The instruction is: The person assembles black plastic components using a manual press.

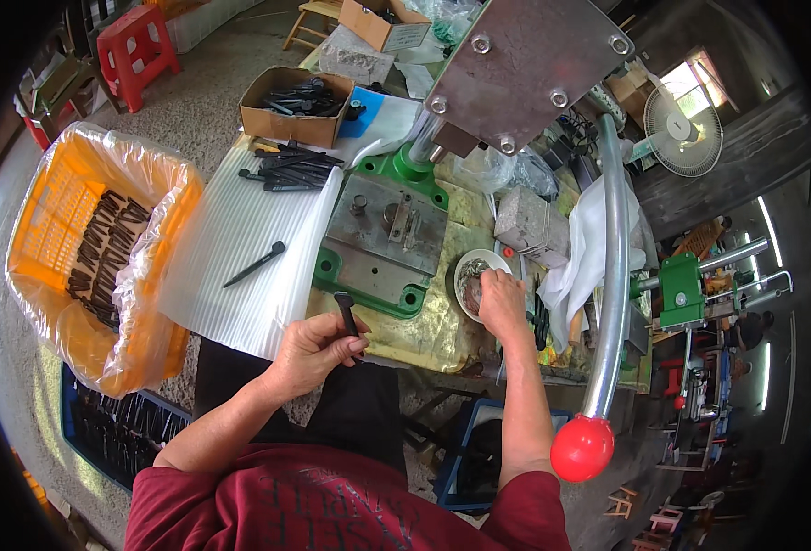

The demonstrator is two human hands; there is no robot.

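Your left hand point(312, 349) is closed around a black pin-like part point(346, 314), gripping it low on the shank so its broader head stands up and free, just in front of the green-based press fixture point(382, 241). Holding it that way keeps the working end clear of your fingers and already pointed toward the grey die plate.

Your right hand point(502, 301) reaches into the small round bowl point(475, 275) beside the fixture, its fingers curled down into the contents; whether they have pinched anything you cannot tell, since the back of the hand hides the fingertips. The bowl sits close to the fixture's right edge, so small pieces are a short reach away.

On your left, a white corrugated sheet point(240, 248) slopes across the table point(433, 335), with one loose black part point(255, 264) lying on it and a heap of the same parts point(290, 170) at its far end, near an open cardboard box point(297, 103) holding more. That keeps the stock on the side of the hand that picks it up. Further left, the orange crate point(75, 239), lined with clear plastic, holds dark pieces laid in rows.

The press lever point(612, 257) curves down at your right, its red knob point(581, 447) hanging near your right elbow and untouched by either hand.
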